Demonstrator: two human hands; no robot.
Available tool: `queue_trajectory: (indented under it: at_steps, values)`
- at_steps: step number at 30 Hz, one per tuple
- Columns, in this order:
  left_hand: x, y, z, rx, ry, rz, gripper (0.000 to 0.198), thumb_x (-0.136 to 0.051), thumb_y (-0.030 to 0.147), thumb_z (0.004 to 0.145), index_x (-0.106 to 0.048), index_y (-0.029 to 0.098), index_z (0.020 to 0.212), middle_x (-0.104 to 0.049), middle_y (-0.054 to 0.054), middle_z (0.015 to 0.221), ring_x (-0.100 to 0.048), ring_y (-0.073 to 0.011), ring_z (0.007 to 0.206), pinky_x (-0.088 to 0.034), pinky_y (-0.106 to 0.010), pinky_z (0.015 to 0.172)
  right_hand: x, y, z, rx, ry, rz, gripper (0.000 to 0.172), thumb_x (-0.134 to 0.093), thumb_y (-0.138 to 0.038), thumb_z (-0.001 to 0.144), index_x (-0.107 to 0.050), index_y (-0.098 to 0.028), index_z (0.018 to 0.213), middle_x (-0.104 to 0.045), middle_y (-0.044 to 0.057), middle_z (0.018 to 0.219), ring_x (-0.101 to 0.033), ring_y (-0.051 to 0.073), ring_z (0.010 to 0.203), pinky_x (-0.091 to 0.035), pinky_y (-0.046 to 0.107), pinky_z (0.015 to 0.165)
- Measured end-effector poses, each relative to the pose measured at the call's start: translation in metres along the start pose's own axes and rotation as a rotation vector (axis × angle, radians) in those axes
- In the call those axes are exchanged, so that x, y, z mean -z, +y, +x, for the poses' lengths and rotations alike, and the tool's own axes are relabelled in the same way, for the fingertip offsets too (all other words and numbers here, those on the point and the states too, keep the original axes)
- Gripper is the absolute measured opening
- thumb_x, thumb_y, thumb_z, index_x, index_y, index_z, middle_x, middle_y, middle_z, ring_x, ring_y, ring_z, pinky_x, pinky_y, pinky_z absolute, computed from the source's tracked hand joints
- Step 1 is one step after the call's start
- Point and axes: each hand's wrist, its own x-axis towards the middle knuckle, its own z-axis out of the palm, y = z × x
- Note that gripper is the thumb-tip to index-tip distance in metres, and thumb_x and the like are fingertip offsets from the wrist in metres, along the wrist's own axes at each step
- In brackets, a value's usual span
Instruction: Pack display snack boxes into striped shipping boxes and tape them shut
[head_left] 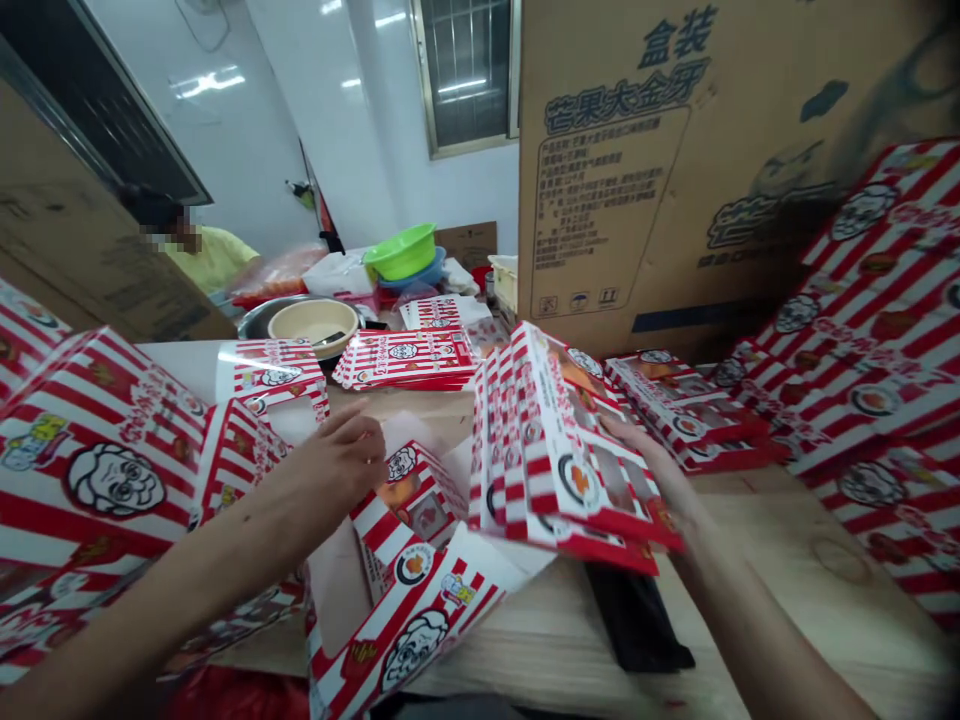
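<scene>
My right hand (660, 470) grips a small stack of red-and-white striped snack boxes (555, 440) from its right side, tilted above the table. The boxes carry food pictures and checkered sides. Below and left of them stands an open striped display carton (420, 620), its white flaps spread, with one small snack box (416, 495) inside. Over the carton's far left side is my left hand (349, 450), fingers curled; whatever they may hold is hidden. A black object (637, 615) lies on the table under the stack.
Filled striped cartons (120, 450) crowd the left, and more striped boxes (862, 400) are piled right. Flat striped cartons (409, 355), a cream basin (311, 325) and a green basin (401, 252) stand behind. A large cardboard box (712, 180) blocks the back right. Another person (214, 260) is far left.
</scene>
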Motion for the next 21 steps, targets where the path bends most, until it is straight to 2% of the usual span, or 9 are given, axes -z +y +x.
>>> queue_trajectory:
  at_steps: [4,9,14,18,21]
  values:
    - [0.001,-0.002,-0.007,0.014,-0.048,-0.095,0.024,-0.04,0.007,0.082,-0.056,0.019,0.069,-0.06,0.002,0.077,-0.051,-0.012,0.084,-0.019,-0.03,0.104,-0.005,0.001,0.017,0.06,-0.038,0.12,0.032,-0.036,-0.03,0.089,-0.057,-0.015,0.108,-0.07,0.007,0.069,-0.067,0.023,0.063,-0.055,0.037,0.065]
    - [-0.009,-0.004,0.003,0.175,-0.161,-0.086,0.02,-0.041,0.006,0.08,-0.058,0.016,0.077,-0.059,-0.003,0.083,-0.05,-0.0166,0.085,-0.03,-0.036,0.096,-0.01,0.012,0.014,-0.205,-0.044,-0.033,0.026,-0.043,-0.029,0.086,-0.062,-0.012,0.092,-0.069,0.008,0.063,-0.067,0.023,0.061,-0.055,0.036,0.063]
    - [-0.033,-0.024,0.011,0.317,-0.218,-0.086,0.023,-0.042,0.005,0.075,-0.06,0.013,0.086,-0.06,-0.008,0.092,-0.05,-0.0213,0.091,-0.038,-0.036,0.086,-0.013,0.028,0.015,-0.328,-0.091,-0.191,0.026,-0.043,-0.022,0.086,-0.063,-0.012,0.072,-0.068,0.008,0.06,-0.065,0.018,0.053,-0.053,0.026,0.057]
    - [-0.038,-0.023,0.012,0.406,-0.28,-0.216,0.029,-0.039,0.002,0.072,-0.06,0.015,0.089,-0.059,-0.008,0.099,-0.055,-0.0178,0.09,-0.042,-0.029,0.08,-0.013,0.038,0.033,-0.427,-0.197,-0.249,0.024,-0.044,-0.019,0.086,-0.063,-0.012,0.073,-0.069,0.007,0.065,-0.066,0.017,0.06,-0.053,0.026,0.063]
    - [-0.036,-0.017,0.013,0.477,-0.29,-0.281,0.031,-0.038,0.002,0.074,-0.056,0.015,0.096,-0.06,-0.008,0.101,-0.057,-0.0169,0.09,-0.042,-0.027,0.08,-0.017,0.045,0.051,-0.48,-0.224,-0.268,0.025,-0.043,-0.023,0.087,-0.063,-0.012,0.075,-0.069,0.006,0.066,-0.065,0.016,0.059,-0.053,0.027,0.063]
